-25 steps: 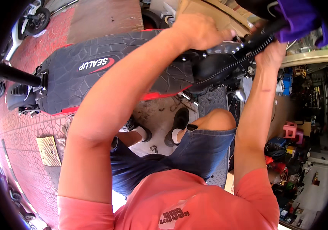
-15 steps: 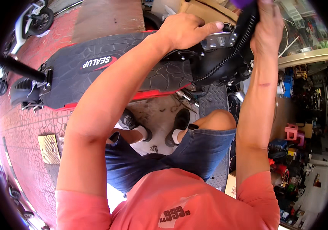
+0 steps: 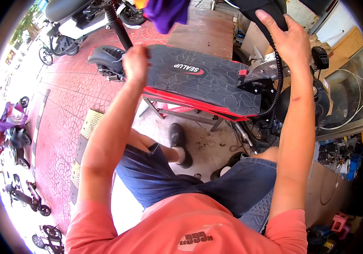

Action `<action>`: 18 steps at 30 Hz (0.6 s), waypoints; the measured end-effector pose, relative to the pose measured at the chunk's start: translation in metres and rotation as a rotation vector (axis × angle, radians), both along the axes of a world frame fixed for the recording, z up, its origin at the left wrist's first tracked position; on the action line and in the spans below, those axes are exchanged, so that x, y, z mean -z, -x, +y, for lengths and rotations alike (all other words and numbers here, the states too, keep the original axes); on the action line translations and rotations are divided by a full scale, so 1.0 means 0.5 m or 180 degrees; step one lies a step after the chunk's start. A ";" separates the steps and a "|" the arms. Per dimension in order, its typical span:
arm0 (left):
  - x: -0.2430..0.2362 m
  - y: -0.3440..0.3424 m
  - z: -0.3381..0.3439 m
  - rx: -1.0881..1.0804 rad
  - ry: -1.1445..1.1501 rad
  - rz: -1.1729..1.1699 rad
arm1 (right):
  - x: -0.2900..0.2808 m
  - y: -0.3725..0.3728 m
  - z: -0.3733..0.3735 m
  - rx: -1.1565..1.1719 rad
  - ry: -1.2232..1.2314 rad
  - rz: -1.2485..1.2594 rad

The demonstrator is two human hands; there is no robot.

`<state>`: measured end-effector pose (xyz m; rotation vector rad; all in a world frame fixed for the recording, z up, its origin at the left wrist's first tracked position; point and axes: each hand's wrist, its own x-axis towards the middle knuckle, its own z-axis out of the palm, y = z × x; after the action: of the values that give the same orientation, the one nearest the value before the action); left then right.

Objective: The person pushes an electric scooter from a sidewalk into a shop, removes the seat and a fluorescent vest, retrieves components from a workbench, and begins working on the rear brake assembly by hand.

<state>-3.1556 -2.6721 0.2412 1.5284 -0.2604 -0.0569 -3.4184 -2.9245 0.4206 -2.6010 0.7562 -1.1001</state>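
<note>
An electric scooter with a black, crack-patterned deck [image 3: 198, 82] and red side trim stretches across in front of my knees. My right hand [image 3: 289, 40] is closed around its black steering stem [image 3: 266, 23], thumb lying along the near face. Spiral-wrapped cable [image 3: 279, 76] runs down from there to the deck's front end. My left hand [image 3: 135, 65] is curled and slightly blurred at the rear of the deck. It covers the base of the black seat post [image 3: 120, 31], so whether it grips the post is hidden. Behind that hand sits the rear wheel and fender [image 3: 105, 59].
Beneath the deck is a metal stand [image 3: 177, 112]. Purple cloth [image 3: 166, 15] hangs at the top. A yellow-black ramp [image 3: 86, 139] lies left of my legs, on red paving [image 3: 56, 139]. Parked two-wheelers [image 3: 24, 192] line the left; cluttered shelves and a pink stool [image 3: 340, 222] are at right.
My left hand has moved from the deck's front joint to its rear end. My right hand keeps the stem. The view has swung left, and the purple cloth shows more fully.
</note>
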 end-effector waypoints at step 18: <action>0.052 -0.231 0.074 0.0840 0.0680 0.0178 | 0.038 0.024 -0.010 0.0242 -0.0326 -0.0583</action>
<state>-3.0401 -2.6353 0.2153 1.2716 -0.4093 -0.2721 -3.4302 -2.9295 0.4016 -2.3662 0.8508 -1.2651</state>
